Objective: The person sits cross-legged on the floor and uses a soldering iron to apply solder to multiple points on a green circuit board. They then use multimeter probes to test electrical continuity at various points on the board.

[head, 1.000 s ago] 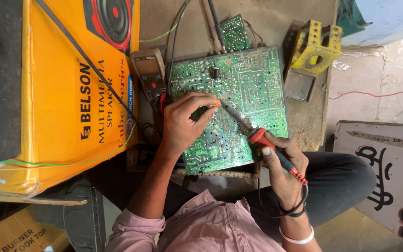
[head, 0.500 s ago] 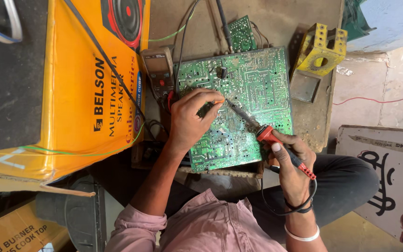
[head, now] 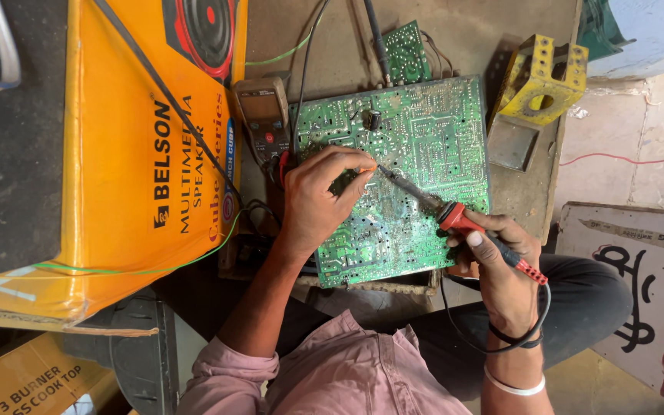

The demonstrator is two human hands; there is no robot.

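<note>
The right hand (head: 501, 257) holds a soldering iron (head: 455, 219) to the green circuit board (head: 416, 154); the left hand (head: 320, 192) rests there.

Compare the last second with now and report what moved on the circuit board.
Little changed. The left hand stayed on the green circuit board, fingers pinched near the tip of the soldering iron. The right hand keeps its grip on the iron. Only the camera view shifted slightly; the yellow box and multimeter stayed put.
</note>
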